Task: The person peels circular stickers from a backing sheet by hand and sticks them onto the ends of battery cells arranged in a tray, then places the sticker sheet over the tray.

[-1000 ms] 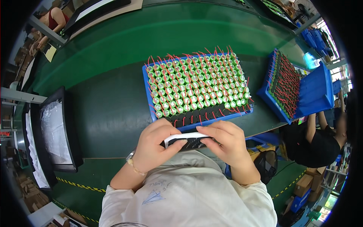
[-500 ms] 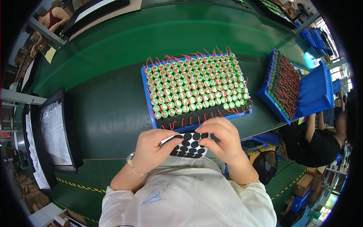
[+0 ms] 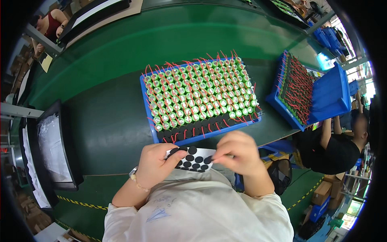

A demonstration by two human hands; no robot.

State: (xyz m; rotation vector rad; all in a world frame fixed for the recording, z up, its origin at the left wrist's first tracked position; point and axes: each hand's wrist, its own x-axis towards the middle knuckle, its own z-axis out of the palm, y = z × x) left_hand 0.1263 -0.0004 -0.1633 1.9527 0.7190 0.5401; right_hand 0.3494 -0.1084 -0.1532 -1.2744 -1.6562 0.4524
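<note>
My left hand (image 3: 155, 163) holds a white sheet of round black stickers (image 3: 193, 158) close to my chest. My right hand (image 3: 238, 153) pinches the right edge of the same sheet, fingertips at a black dot. Just beyond my hands lies a blue tray (image 3: 150, 117) packed with several rows of green-topped cylindrical cells with red wires (image 3: 199, 94). The nearest row of cells in the tray looks black on top.
The tray rests on a green work surface (image 3: 121, 52). A second blue tray of wired cells (image 3: 296, 88) leans at the right, near another person in black (image 3: 334, 145). A black tray with white sheets (image 3: 54, 145) sits at my left.
The sticker sheet has turned from edge-on to face-up, showing its black dots. My right hand has shifted to the sheet's right edge; the left hand stayed holding it.
</note>
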